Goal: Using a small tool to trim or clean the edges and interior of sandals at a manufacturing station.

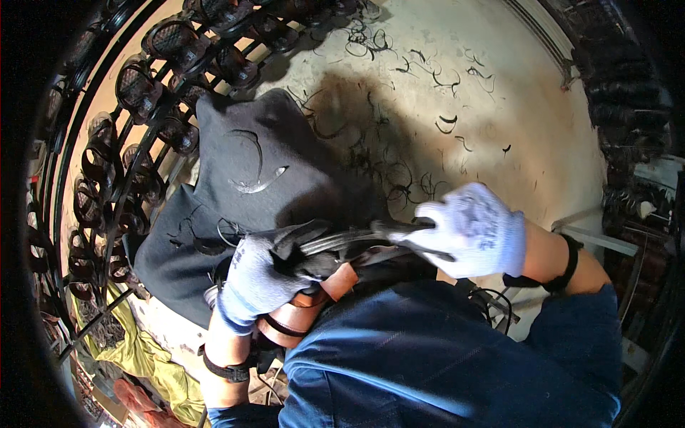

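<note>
My left hand (pixel 260 274), in a pale knitted glove with dark coated fingers, is closed around the left end of a black rubber shoe sole (pixel 342 244). A pinkish-brown band (pixel 303 319) curves below that hand, against the blue shirt. My right hand (pixel 471 232), gloved the same way, is at the sole's right end. Its dark fingers are curled, and what lies between them cannot be made out. Under the sole a dark grey cloth (pixel 250 164) covers my lap. Thin black curled strips (pixel 260 185) lie on it.
Racks (pixel 128 167) of black slippers stand along the left. Many black trimmings (pixel 446 125) are scattered over the pale floor (pixel 528 157). Dark stacked goods (pixel 621 107) line the right side. Yellow-green cloth (pixel 146 349) lies at the lower left. A metal frame (pixel 596 239) is beside my right forearm.
</note>
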Demonstrator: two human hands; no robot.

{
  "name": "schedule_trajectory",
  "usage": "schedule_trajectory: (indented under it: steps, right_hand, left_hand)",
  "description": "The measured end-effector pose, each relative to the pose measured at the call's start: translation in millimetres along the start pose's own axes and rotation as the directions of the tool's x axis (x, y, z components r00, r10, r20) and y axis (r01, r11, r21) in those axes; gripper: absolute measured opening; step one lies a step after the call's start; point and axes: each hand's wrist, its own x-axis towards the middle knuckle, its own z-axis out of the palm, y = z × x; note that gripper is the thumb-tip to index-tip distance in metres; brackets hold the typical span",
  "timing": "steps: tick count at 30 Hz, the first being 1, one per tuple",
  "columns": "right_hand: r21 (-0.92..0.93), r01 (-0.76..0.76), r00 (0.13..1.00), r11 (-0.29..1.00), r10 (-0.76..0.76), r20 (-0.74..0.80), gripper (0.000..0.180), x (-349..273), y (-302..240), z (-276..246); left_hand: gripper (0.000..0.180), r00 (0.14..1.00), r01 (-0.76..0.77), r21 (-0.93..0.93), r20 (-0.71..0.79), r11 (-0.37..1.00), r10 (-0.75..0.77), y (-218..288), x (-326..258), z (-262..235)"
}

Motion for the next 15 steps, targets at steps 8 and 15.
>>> schedule_trajectory:
  steps: [8, 15]
  right_hand:
    - [0.078, -0.087, 0.966, 0.993, 0.103, -0.236, 0.036, 2, 18, -14]
    - [0.046, -0.045, 0.996, 0.998, 0.048, -0.07, 0.026, -13, 6, 1]
  left_hand:
    - [0.057, 0.991, 0.074, 0.223, -0.127, 0.972, -0.046, -10, -13, 7]
    - [0.057, 0.984, -0.051, 0.253, -0.155, 0.966, 0.092, -5, -7, 4]
